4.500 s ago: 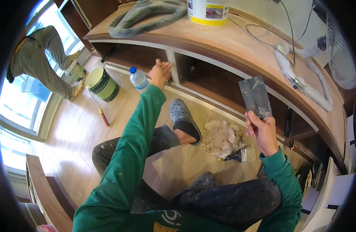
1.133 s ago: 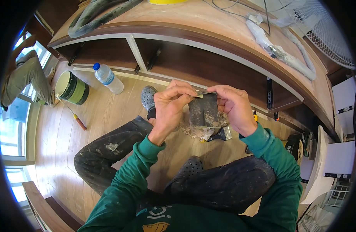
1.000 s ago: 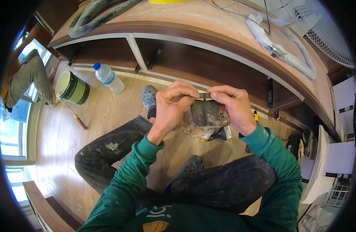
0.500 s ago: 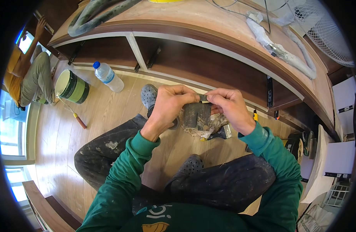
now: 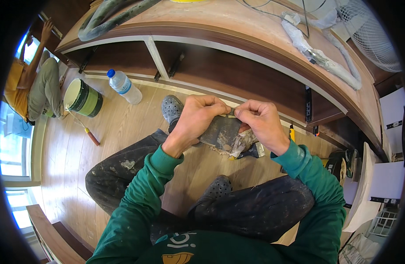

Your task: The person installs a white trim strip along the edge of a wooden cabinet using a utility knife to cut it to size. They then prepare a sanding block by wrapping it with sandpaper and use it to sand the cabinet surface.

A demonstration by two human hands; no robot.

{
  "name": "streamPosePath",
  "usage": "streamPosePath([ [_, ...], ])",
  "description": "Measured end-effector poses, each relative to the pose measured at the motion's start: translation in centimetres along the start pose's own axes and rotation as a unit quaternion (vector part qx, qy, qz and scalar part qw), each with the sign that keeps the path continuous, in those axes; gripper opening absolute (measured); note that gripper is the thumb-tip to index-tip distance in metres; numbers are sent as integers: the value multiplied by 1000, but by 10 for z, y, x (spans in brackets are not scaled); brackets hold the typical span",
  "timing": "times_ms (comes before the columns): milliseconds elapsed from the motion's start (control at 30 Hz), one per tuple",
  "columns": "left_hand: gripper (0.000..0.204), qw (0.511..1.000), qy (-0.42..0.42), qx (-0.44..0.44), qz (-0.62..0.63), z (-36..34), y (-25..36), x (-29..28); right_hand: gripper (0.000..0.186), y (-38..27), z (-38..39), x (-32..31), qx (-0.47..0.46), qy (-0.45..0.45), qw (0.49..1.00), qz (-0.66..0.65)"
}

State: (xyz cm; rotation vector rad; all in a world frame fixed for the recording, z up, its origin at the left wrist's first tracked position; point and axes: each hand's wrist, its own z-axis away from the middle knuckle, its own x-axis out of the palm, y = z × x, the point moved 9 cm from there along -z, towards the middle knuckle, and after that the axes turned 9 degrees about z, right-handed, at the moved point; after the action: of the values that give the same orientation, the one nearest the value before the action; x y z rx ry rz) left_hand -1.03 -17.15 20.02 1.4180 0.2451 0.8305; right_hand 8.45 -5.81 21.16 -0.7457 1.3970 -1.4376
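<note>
Between my hands hangs a dark grey, dusty sheet (image 5: 221, 132), with pale smears on its lower part. My left hand (image 5: 194, 118) pinches its upper edge between thumb and fingers. Close beside it, my right hand (image 5: 263, 123) pinches the same edge, with its lower fingers curled partly behind the sheet. The fingertips cover much of the narrow top strip. Below my right hand, on the floor, lie a crumpled, dirty plastic bag (image 5: 243, 143) and a flat-ended tool (image 5: 257, 150) with a dark and yellow handle, partly hidden.
A long wooden cabinet (image 5: 237, 39) with open bays curves across the front. At left stand a water bottle (image 5: 125, 88) and a green-black bucket (image 5: 84, 97), near a red-handled tool (image 5: 92, 137). Another person (image 5: 39, 88) sits at far left. A white fan (image 5: 372, 39) is at upper right.
The sheet has tilted, its lower end swinging left toward my left wrist. My hands stay nearly in place, still pinching its top edge.
</note>
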Motion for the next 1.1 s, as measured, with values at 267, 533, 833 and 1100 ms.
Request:
streamPosePath([
  [267,9,999,-31,33,14,-2,14,-2,29,20,3,10,152,-89,959,-222],
  [533,9,999,-47,-3,3,-1,11,-7,25,12,5,18,139,-122,967,-178],
  [833,22,993,-58,-49,90,7,14,-5,28,12,5,15,133,-109,967,-189],
  [1100,27,999,-21,-6,-25,4,13,-25,24,4,4,12,119,-83,969,-199],
])
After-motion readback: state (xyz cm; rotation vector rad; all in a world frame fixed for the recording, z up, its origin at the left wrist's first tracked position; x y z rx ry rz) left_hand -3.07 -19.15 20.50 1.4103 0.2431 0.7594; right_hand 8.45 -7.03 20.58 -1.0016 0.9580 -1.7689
